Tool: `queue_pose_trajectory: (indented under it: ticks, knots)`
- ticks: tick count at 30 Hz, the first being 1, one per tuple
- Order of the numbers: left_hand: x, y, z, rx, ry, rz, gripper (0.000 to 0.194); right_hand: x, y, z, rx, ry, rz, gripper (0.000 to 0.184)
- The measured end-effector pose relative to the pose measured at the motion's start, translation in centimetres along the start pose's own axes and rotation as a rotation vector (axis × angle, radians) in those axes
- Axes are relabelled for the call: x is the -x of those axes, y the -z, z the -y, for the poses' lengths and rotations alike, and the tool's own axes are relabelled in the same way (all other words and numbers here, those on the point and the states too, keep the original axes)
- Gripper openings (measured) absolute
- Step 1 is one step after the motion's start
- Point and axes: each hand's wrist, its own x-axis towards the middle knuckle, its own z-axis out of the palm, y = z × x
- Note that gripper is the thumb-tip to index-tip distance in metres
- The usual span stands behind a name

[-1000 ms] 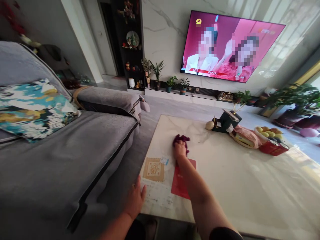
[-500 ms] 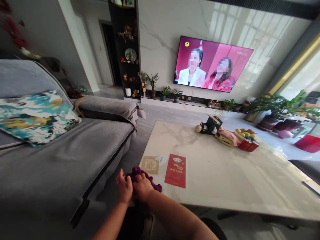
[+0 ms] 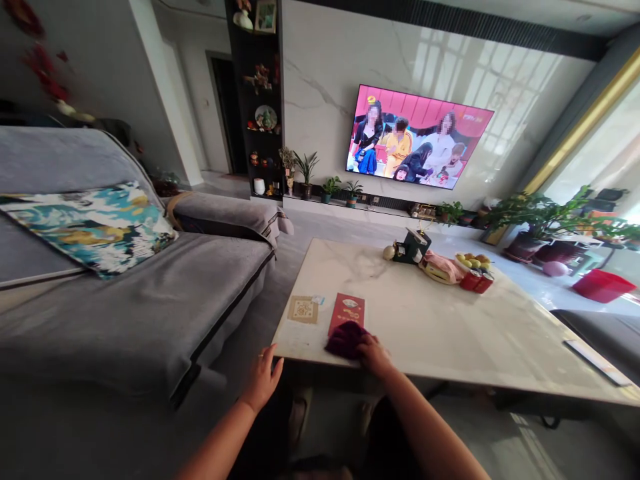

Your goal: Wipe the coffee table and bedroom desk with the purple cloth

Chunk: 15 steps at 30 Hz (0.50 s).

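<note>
A dark purple cloth (image 3: 344, 339) lies on the white marble coffee table (image 3: 450, 327), close to its near edge. My right hand (image 3: 373, 353) presses on the cloth's right side, fingers closed over it. The cloth partly covers the lower end of a red envelope (image 3: 347, 311). My left hand (image 3: 263, 379) hovers at the table's near left corner, fingers spread, holding nothing. A tan square card (image 3: 303, 309) lies left of the envelope.
A grey sofa (image 3: 125, 320) with a patterned cushion (image 3: 95, 225) fills the left. At the table's far side stand a black box (image 3: 413, 246), a pink bag (image 3: 441, 267) and a fruit bowl (image 3: 473, 261). A television (image 3: 417, 141) hangs on the wall. A remote (image 3: 595, 362) lies at right.
My right hand slid the cloth from the table's near left corner rightward onto the red envelope's lower end. My left hand let go of the cloth and opened. The camera pulled back slightly.
</note>
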Motion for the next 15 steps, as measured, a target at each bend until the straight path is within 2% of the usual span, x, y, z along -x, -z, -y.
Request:
queue_pose_trajectory:
  ticks: [2, 5, 7, 8, 9, 11, 13, 15]
  knots:
    - [0.8, 0.4, -0.2, 0.005, -0.011, 0.003, 0.042, 4.1, 1.5, -5.1, 0.037, -0.147, -0.021, 0.046]
    - [1.2, 0.5, -0.2, 0.016, -0.016, -0.001, 0.036, 9.9, 2.7, -11.7, 0.135, -0.453, -0.063, 0.049]
    - [1.1, 0.3, -0.1, 0.023, -0.007, -0.012, 0.034, 12.3, 3.0, -14.5, 0.198, -0.624, -0.072, 0.049]
    - [1.0, 0.2, 0.0, 0.028, -0.003, -0.018, 0.034, 12.7, 3.1, -15.1, 0.221, -0.687, -0.075, 0.048]
    - [0.9, 0.1, 0.0, 0.033, 0.0, -0.023, 0.033, 12.7, 3.1, -15.1, 0.236, -0.732, -0.075, 0.047]
    - [0.6, -0.2, 0.0, 0.045, 0.001, -0.025, 0.033, 11.2, 3.1, -13.4, 0.248, -0.764, -0.061, 0.044]
    - [0.4, -0.5, -0.2, 0.057, -0.001, -0.02, 0.033, 8.4, 2.9, -10.1, 0.236, -0.714, -0.031, 0.04]
    - [0.1, -0.8, -0.5, 0.064, -0.003, -0.012, 0.034, 4.8, 2.3, -6.0, 0.209, -0.598, -0.008, 0.036]
